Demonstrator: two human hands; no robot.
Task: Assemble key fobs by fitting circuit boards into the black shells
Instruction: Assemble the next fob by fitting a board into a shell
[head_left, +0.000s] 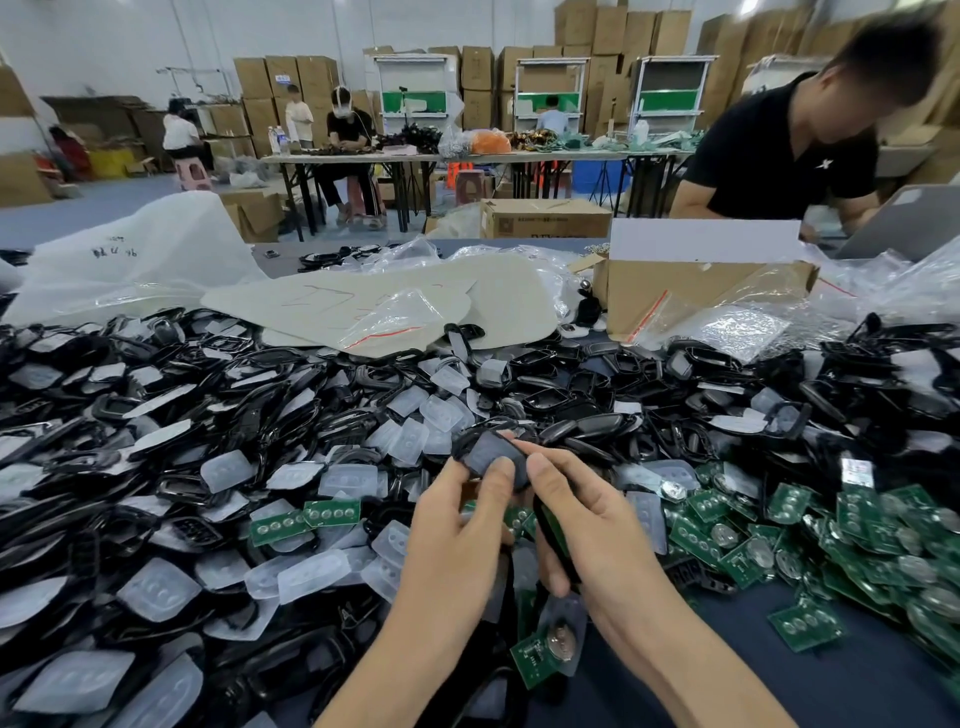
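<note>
Black shell (491, 453) sits between both hands, held just above the heap at the middle of the table. The left hand (457, 525) grips its near left edge with the thumb on top. The right hand (592, 525) pinches its right side with the thumb, while its lower fingers curl round a second dark piece. Something green, perhaps a board, is tucked against that piece, but it is partly hidden. A pale insert seems already seated in the shell's face.

The fit will likely go best if the left hand keeps the shell steady and the board comes in flat, its outline matched to the recess. Pressing evenly along the edges should be safer than pressing the middle, and if the board rocks it is better lifted and reseated than forced.

Open room is scarce. The pile of shells (208, 415) and translucent pads (156, 590) crowds the left and far sides, right up to the hands. Green circuit boards (769, 551) crowd the right. Bare table (727, 675) shows only near right, a sensible spot for finished fobs. A loose board (535, 657) lies just near the right wrist, where a sweeping forearm could knock it. The cardboard box (691, 291), far right, is well apart
</note>
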